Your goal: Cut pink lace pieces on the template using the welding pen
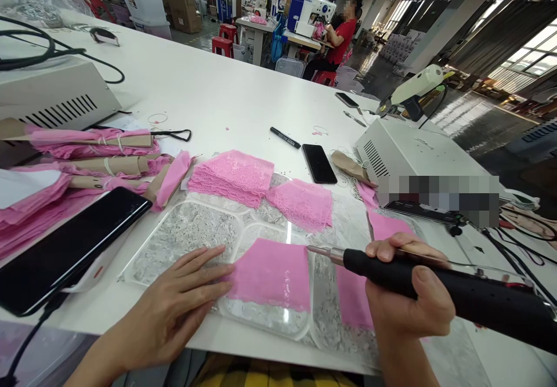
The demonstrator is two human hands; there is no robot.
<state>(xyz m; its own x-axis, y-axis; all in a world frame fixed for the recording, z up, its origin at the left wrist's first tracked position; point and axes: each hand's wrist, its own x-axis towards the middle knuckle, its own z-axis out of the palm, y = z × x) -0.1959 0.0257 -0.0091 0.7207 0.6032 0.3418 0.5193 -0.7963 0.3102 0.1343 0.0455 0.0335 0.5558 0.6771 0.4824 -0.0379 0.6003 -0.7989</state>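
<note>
A flat pink fabric piece (272,274) lies on a clear plastic sheet (187,239) with rounded outlines in front of me. My left hand (174,300) rests with fingers stretched out, the fingertips on the fabric's left edge. In my right hand (411,294) is a thick black handpiece (391,271) with a pointed metal tip. That tip is at the fabric's upper right corner; whether it touches I cannot tell. Another pink fabric piece (352,297) lies partly behind my right hand. Behind the flat piece sit a stack of pink lace pieces (232,175) and a smaller lace pile (302,204).
At left are bundled pink fabrics (87,143) and a large phone (73,248). A smaller phone (319,163) and a black marker (285,137) lie beyond the lace. A vented machine box (426,155) with cables stands right. Farther back, a person (342,42) sits at a sewing machine (308,13).
</note>
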